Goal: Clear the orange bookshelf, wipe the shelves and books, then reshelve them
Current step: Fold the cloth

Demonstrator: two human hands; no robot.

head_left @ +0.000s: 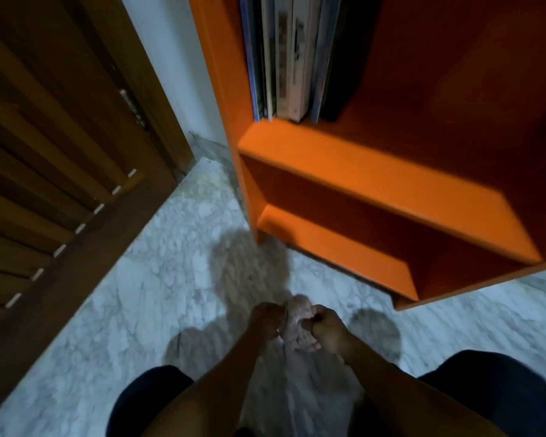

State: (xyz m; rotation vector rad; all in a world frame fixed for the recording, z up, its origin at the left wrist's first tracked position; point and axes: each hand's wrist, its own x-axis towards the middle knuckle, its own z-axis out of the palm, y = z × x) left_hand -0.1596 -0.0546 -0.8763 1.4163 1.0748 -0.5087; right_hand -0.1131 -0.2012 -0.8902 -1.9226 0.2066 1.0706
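Head view, looking down at a person crouched before an orange bookshelf (375,171). Both hands meet low in the centre of the view, above the marble floor (145,294). The left hand (267,320) is clenched, its fingers curled round the left edge of a pale, whitish cloth (297,323). The right hand (323,329) is likewise clenched, fingers and thumb gripping the cloth's right edge. The cloth is bunched between the two fists, and its long axis runs roughly away from the person, toward the bookshelf; motion blur hides its folds and exact outline. Both forearms reach forward from the bottom edge, between two knees in dark shorts (501,380).

The bookshelf fills the upper right and stands on the floor, well apart from the hands. Its left side panel runs up to the top edge of the view. On the upper visible shelf a row of books (293,58) stands upright against the left side panel, spines facing outward, long axes vertical; a dark volume closes the row on the right. The titles are too blurred to read. The rest of that shelf, to the right of the books, is bare orange board. The two lower shelves beneath it show only orange board.

A dark wooden door (60,152) occupies the left side, with a strip of white wall (177,58) between it and the bookshelf.
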